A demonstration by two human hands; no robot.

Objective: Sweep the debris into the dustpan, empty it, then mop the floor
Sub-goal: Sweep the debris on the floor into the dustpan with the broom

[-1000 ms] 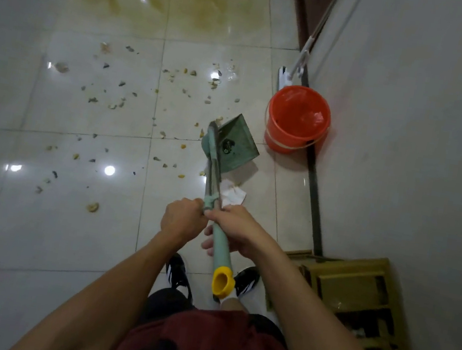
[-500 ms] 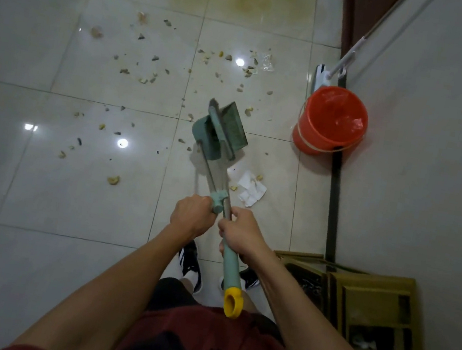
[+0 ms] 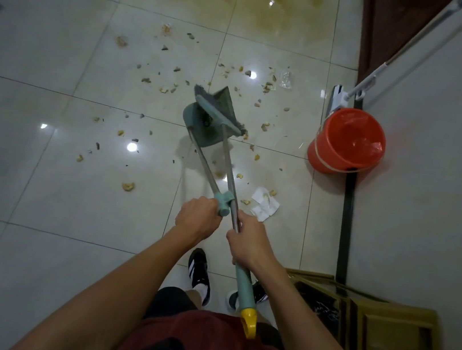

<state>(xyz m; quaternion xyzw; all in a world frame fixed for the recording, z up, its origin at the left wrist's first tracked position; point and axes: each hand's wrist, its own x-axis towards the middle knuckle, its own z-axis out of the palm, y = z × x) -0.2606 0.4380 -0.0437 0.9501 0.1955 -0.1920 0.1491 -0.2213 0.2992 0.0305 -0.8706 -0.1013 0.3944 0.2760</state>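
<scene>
Separating: broom (image 3: pixel 218 113) has swung off the dustpan (image 3: pixel 206 121); a second ago their poles ran together, now they fork from the clip.
Left hand (image 3: pixel 197 219): fingers curled round the dustpan pole.
Right hand (image 3: pixel 249 243): fingers wrapped round the broom pole.
Debris (image 3: pixel 173 88): scattered on the tiles around the pan, unswept.
Meaning: sweeping looks about to begin.
Nearby: orange bucket (image 3: pixel 347 141) and mop (image 3: pixel 366 84) by the wall.

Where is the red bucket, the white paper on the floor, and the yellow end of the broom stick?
red bucket (image 3: pixel 335 154): head view, on its outer side wall.
white paper (image 3: pixel 264 206): head view, middle of the crumpled sheet.
yellow end (image 3: pixel 249 321): head view, on the broom handle's hanging loop.
</scene>
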